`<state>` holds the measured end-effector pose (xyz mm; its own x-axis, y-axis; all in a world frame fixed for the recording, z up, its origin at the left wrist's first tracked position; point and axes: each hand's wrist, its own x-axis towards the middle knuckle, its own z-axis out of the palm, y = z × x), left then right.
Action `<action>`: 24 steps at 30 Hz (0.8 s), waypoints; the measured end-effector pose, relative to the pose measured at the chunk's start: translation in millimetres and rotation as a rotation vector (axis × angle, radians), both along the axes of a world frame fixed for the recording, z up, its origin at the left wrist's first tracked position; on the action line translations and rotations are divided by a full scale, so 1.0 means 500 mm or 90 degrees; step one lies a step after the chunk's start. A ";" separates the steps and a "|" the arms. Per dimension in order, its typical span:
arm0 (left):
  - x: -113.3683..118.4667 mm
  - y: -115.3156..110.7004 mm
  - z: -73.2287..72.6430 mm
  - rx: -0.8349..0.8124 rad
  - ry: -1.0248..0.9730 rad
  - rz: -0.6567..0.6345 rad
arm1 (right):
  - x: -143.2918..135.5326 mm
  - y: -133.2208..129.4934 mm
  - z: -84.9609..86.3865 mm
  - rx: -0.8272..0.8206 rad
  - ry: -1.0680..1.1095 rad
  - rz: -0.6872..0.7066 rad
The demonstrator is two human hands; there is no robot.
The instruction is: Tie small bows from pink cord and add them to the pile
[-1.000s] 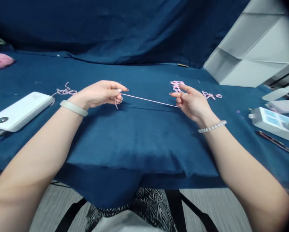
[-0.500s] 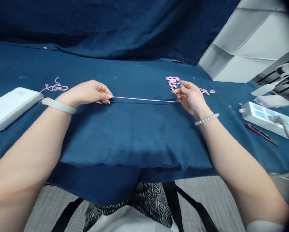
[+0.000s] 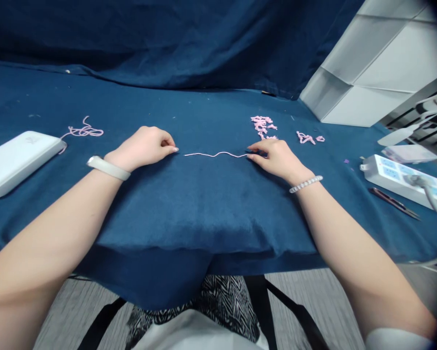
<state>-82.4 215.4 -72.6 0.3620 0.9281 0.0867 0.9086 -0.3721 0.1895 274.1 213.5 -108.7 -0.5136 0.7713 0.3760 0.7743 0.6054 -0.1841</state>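
Observation:
A short pink string point(image 3: 221, 152) lies on the blue cloth point(image 3: 204, 194) in a slightly wavy line between my hands. My left hand point(image 3: 149, 147) is just beyond its left end, thumb and index fingertips pressed together with nothing visible between them. At the right end is my right hand point(image 3: 277, 158), its thumb tip touching or nearly touching the string, with a gap between thumb and index finger. Behind the right hand sit small pink string pieces point(image 3: 261, 122), and a few more pieces point(image 3: 306, 138) lie to its right.
On the left are a white box-shaped device point(image 3: 19, 160) and a loose pink cord point(image 3: 85, 130). To the right sit a power strip point(image 3: 404, 177) with a plugged-in cable, thread snips point(image 3: 393, 202) and a clear case point(image 3: 410, 153). White storage boxes point(image 3: 366, 104) stand behind.
The string was stretched taut between both hands; now it lies slack on the cloth. My left hand has let go and shifted slightly right. My right hand has moved left and lower.

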 end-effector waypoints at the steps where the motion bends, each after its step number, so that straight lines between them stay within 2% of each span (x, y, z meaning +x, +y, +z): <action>1: 0.004 -0.001 -0.004 -0.002 -0.009 -0.012 | 0.003 0.001 0.002 0.006 0.004 0.002; 4: 0.015 -0.003 -0.018 -0.014 -0.078 -0.024 | 0.022 0.003 0.013 0.039 0.030 -0.034; 8: 0.038 -0.003 -0.044 0.001 -0.135 -0.062 | 0.065 0.005 0.038 0.066 0.047 -0.162; 13: 0.056 0.000 -0.064 0.066 -0.082 -0.109 | 0.103 -0.001 0.060 -0.045 0.044 -0.307; 16: 0.055 -0.001 -0.060 0.076 -0.063 -0.104 | 0.097 0.004 0.050 -0.110 0.013 -0.360; 20: 0.046 -0.009 -0.044 0.063 -0.095 -0.063 | 0.057 0.022 0.016 -0.183 -0.031 -0.462; 24: 0.036 -0.020 -0.025 0.105 -0.103 -0.070 | 0.017 0.035 -0.008 -0.156 -0.036 -0.455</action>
<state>-64.4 205.1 -85.2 0.4290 0.8524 0.2988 0.8241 -0.5048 0.2571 282.4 231.1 -112.8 0.1299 0.9817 0.1390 0.9751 -0.1010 -0.1976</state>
